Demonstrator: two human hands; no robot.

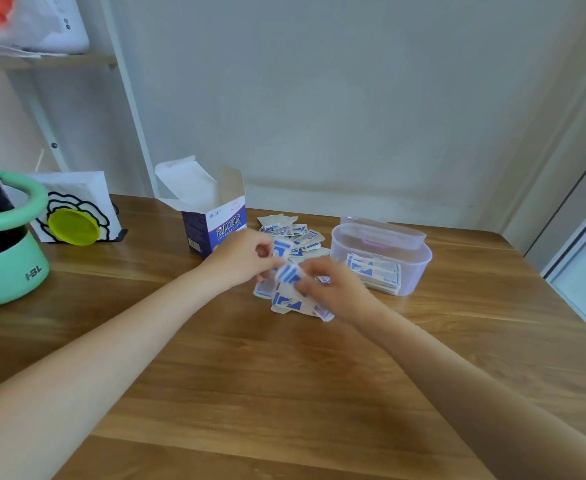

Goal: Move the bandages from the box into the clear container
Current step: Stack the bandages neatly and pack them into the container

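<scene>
Blue and white bandages (293,237) lie in a loose pile on the wooden bench (284,375), between the box (215,226) and the clear container (381,258). Your left hand (239,258) is over the near side of the pile, just in front of the box, and its fingers (267,268) are curled and pinching some bandages. Your right hand (333,289) is close beside it, and its fingers (307,275) are curled around a small bunch of bandages too. Both hands meet over the pile, and the picture is a bit blurry there.

You can see the box standing upright with its top flaps open. The clear container sits to the right of the pile with its lid up, and a flat stack of bandages already lies inside it.

Off to your left is a green round thing (7,258) and a white card with a yellow disc (73,226).
</scene>
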